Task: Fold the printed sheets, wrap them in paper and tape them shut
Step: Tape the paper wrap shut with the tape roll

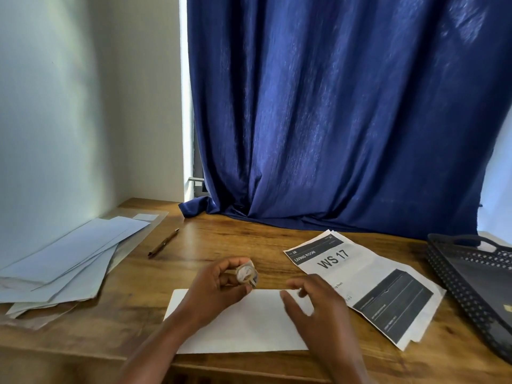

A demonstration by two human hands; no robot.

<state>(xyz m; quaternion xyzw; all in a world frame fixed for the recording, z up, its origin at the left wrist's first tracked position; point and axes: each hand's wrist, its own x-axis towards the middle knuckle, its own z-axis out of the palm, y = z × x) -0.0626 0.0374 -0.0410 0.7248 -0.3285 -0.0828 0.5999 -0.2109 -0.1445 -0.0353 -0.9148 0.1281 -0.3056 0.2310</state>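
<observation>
A white folded paper packet (243,322) lies flat at the table's front edge, under both hands. My left hand (219,289) holds a small roll of clear tape (246,273) between thumb and fingers just above the packet's far edge. My right hand (315,303) hovers over the packet's right end with fingers spread and relaxed, holding nothing. Printed sheets (368,286) marked "WS 17" and "LIVING ROOM" lie slanted to the right, partly under my right hand.
A pile of pale blue paper sheets (69,261) covers the table's left side. A brown pen (163,243) lies behind the packet. A black mesh tray (476,289) stands at the right edge. A blue curtain (332,106) hangs behind the wooden table (221,239).
</observation>
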